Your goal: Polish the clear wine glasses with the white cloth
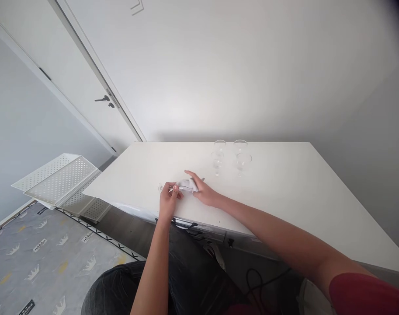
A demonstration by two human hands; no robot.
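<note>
Low over the white tabletop (147,166), my left hand (169,199) is closed round the stem of a clear stemmed glass (160,187), which lies on its side with its foot to the left. A white cloth (188,184) is bunched at the glass's bowl. My right hand (202,190) grips this cloth at the right end of the bowl, one finger stretched out above it. The cloth and fingers hide most of the bowl.
Several clear stemmed glasses (244,159) stand in a group toward the back of the table, near the wall. At left are white perforated panels (66,177) and a patterned grey mattress (48,262). A black cable (260,284) hangs below the table.
</note>
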